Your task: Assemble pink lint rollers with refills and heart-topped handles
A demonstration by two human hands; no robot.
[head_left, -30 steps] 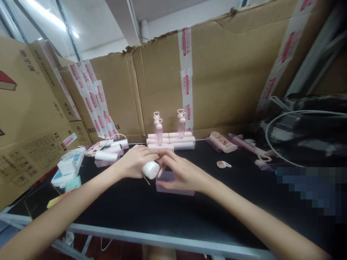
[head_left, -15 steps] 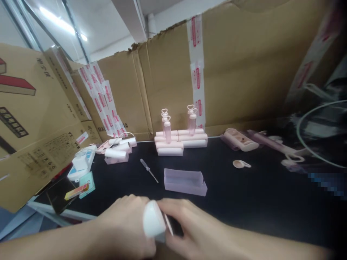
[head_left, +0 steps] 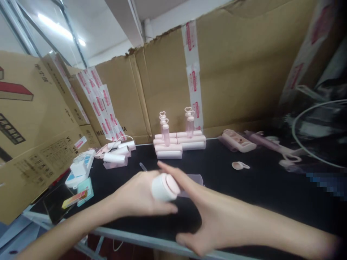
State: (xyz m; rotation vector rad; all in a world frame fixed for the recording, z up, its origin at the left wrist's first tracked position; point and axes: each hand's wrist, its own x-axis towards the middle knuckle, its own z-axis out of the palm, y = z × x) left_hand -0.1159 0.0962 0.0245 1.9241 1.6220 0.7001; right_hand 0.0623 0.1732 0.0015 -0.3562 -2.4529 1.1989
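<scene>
A short white roller with a pale pink end (head_left: pixel 165 187) sits in my left hand (head_left: pixel 138 196), whose fingers go behind it and whose thumb lies below. My right hand (head_left: pixel 200 206) is just right of the roller, its thumb and fingers spread wide; its fingertips reach behind the roller's pink end, and whether they touch it is unclear. Behind my right hand is a translucent lilac tray (head_left: pixel 197 178), partly hidden. The handle of a small screwdriver (head_left: pixel 142 166) shows above my left hand.
Pink-and-white roller units (head_left: pixel 169 151) with small heart-topped bottles (head_left: pixel 166 135) stand at the back centre. White rollers (head_left: pixel 115 159) lie at back left. A small scoop (head_left: pixel 238 165) and pink case (head_left: pixel 240 141) are on the right. Cardboard walls (head_left: pixel 162 79) enclose the black table (head_left: pixel 271 202).
Both hands have risen with the roller, now in front of the tray and screwdriver. My right hand has opened wide. The roller's pink end has turned into view.
</scene>
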